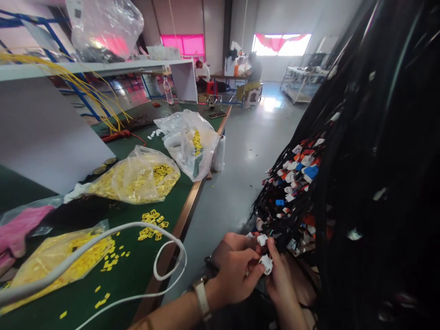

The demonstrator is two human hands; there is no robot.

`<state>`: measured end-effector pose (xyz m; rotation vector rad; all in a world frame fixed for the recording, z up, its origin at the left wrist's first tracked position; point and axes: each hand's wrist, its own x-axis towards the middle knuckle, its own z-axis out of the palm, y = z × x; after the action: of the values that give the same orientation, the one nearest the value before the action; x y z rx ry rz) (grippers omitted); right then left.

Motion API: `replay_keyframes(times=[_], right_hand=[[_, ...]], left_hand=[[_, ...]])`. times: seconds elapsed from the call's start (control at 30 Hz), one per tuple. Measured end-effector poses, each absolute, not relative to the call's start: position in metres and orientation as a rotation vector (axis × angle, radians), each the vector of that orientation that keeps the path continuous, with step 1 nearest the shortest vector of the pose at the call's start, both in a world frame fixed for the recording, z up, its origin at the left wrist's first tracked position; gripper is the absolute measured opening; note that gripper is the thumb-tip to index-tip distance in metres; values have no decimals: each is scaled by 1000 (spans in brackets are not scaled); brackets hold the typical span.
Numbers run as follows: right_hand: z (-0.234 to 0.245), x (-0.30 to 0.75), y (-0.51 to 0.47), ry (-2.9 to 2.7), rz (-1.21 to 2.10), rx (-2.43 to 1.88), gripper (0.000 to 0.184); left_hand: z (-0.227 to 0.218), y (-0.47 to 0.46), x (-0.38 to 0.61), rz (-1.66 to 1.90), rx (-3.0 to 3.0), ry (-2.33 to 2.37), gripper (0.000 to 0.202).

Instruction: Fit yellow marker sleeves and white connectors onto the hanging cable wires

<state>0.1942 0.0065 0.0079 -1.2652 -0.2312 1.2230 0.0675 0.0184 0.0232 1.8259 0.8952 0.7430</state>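
My left hand (237,270), with a pale watch band on its wrist, pinches a white plastic connector piece (266,264) between thumb and fingertips. Close against it, my right hand (283,277) has its thumb raised beside a second white connector (262,239), and its fingers are closed around the connector's lead side. Part of the right fingers is hidden behind the pieces. Just past the hands hangs a thick bundle of black wire harnesses (295,201), ending in many white, blue and orange connectors.
On the green bench (137,256) to the left lie a bag of yellow clips (137,178), a loose pile of yellow clips (151,224), another open bag (65,256) and a white cable (161,224). A white tub in a plastic bag (192,146) stands farther back. Two people sit in the distance.
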Motion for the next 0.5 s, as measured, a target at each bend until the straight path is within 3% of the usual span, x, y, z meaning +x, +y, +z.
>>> replay_keyframes(times=[0.23, 0.5], right_hand=[[3, 204, -11, -134, 1468, -1213, 48], [-11, 206, -20, -132, 1531, -1076, 36]], left_hand=[[12, 12, 76, 704, 1264, 873, 31], [38, 14, 73, 610, 1450, 982, 23]])
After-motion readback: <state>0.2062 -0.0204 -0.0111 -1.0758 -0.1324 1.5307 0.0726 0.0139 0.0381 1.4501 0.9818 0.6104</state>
